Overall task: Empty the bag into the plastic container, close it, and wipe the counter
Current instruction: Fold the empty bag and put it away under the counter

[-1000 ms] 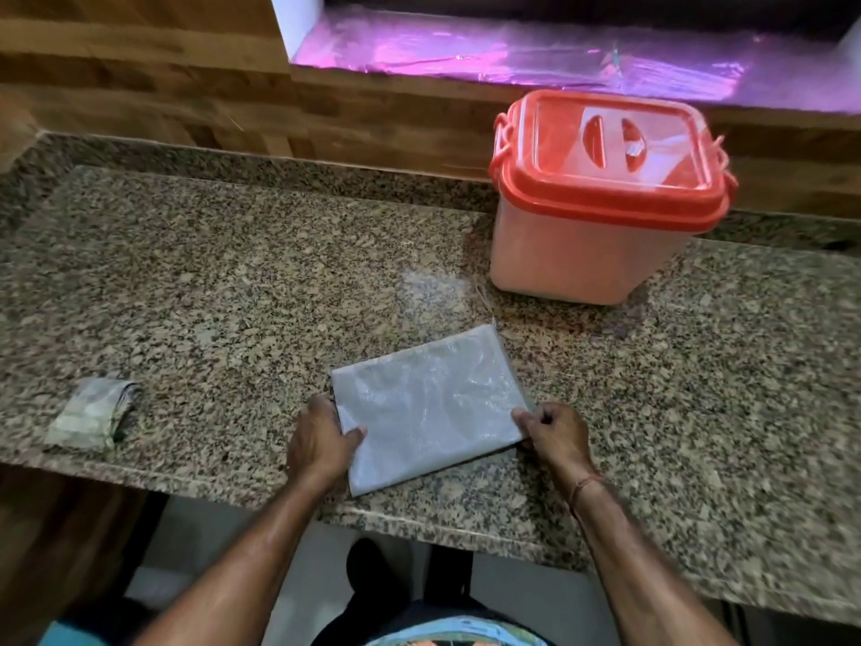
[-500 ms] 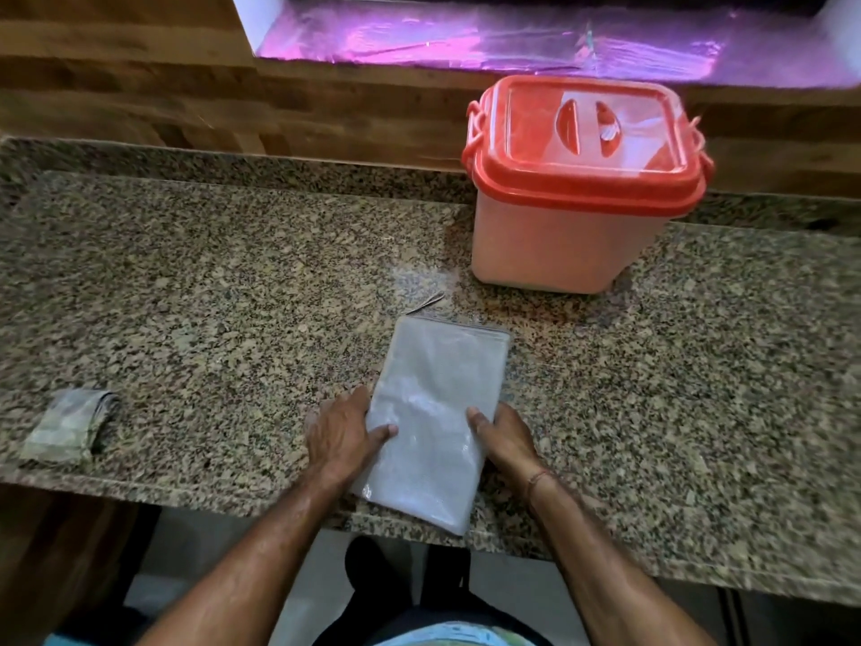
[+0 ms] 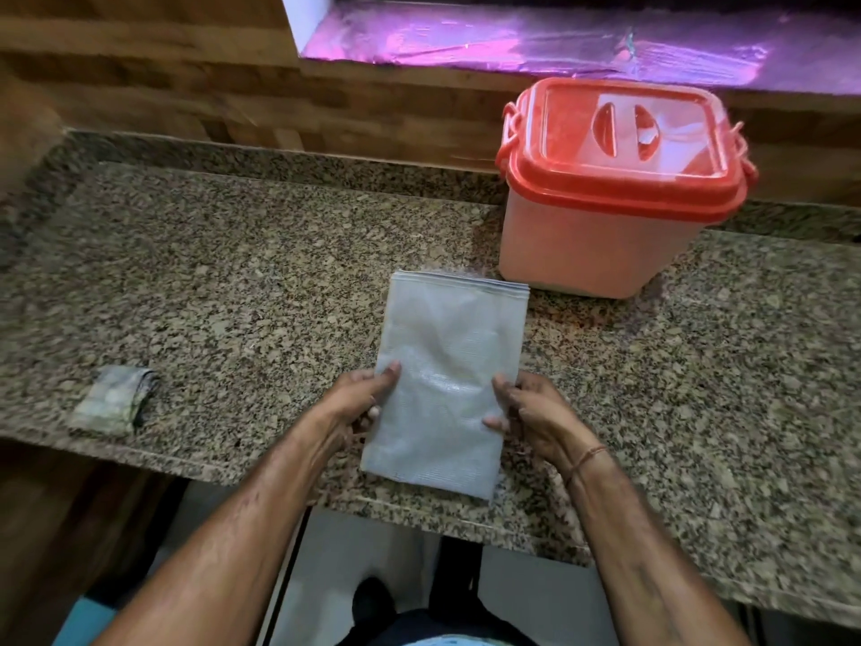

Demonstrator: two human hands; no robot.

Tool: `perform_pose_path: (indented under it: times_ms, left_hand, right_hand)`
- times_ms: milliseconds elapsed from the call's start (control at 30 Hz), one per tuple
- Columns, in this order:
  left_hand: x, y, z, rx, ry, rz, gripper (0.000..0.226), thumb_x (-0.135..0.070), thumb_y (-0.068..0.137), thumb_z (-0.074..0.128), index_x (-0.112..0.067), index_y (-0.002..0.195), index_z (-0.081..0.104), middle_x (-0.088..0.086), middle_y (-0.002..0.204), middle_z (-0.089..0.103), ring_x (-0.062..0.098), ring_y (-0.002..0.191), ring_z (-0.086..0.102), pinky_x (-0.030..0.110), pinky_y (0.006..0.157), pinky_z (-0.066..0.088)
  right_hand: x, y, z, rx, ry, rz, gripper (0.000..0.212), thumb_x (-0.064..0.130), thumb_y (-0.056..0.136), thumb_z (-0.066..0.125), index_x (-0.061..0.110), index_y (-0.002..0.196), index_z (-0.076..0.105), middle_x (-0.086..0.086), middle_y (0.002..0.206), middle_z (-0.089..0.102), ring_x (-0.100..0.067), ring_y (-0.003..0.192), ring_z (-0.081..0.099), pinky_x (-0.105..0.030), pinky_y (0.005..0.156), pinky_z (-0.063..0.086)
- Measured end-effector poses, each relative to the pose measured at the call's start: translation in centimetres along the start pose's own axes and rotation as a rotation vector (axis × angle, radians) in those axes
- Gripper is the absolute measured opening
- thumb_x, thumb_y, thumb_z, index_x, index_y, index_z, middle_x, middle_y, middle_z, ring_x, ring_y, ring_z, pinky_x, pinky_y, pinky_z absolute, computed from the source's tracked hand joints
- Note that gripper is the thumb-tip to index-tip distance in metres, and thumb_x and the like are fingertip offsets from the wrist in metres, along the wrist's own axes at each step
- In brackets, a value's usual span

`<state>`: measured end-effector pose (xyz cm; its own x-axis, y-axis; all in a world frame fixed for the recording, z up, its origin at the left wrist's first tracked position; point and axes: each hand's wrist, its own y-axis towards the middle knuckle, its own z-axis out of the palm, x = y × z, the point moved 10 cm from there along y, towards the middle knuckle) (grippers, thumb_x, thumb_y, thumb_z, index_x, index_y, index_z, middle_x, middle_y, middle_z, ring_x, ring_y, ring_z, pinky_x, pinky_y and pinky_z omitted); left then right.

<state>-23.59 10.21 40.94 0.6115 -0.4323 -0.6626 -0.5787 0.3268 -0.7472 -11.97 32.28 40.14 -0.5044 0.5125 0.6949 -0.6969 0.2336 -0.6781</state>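
A flat, folded grey-white plastic bag (image 3: pixel 447 380) is held lengthwise just above the granite counter (image 3: pixel 242 291), its long axis pointing away from me. My left hand (image 3: pixel 358 403) grips its left edge and my right hand (image 3: pixel 526 412) grips its right edge, thumbs on top. Behind it at the right stands the pale plastic container (image 3: pixel 577 244) with its orange lid (image 3: pixel 619 142) on. A folded cloth (image 3: pixel 114 401) lies near the counter's front edge at the left.
A wooden wall panel (image 3: pixel 186 86) runs along the back of the counter. A sill covered in purple-lit foil (image 3: pixel 536 39) sits above the container. The counter's front edge is just below the bag, with floor beneath.
The bag was turned from lying crosswise to lengthwise and now is lifted slightly between both hands. The view has shifted left, so the container appears farther right.
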Motion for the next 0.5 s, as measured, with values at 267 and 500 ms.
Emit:
perform_pose_path:
  times_ms: [267, 500]
  left_hand:
    - [0.4, -3.2, -3.8, -0.231, -0.274, 0.178, 0.040, -0.045, 0.088, 0.076, -0.006, 0.092, 0.069, 0.007, 0.057, 0.072, 0.007, 0.036, 0.057, 0.017, 0.037, 0.044]
    - [6.3, -10.5, -13.3, -0.398, -0.529, 0.337, 0.025, -0.037, 0.092, 0.075, -0.011, 0.094, 0.074, 0.003, 0.074, 0.078, 0.011, 0.055, 0.071, 0.021, 0.044, 0.053]
  right_hand:
    - [0.5, -0.8, 3.4, -0.104, -0.139, -0.173, 0.047, 0.045, 0.097, 0.064, -0.002, 0.090, 0.061, -0.017, 0.088, 0.060, -0.029, 0.074, 0.072, -0.033, 0.065, 0.066]
    - [-3.7, -4.7, 14.4, 0.179, -0.070, -0.225, 0.050, 0.050, 0.080, 0.075, 0.001, 0.084, 0.083, -0.009, 0.106, 0.082, -0.025, 0.104, 0.078, -0.028, 0.079, 0.064]
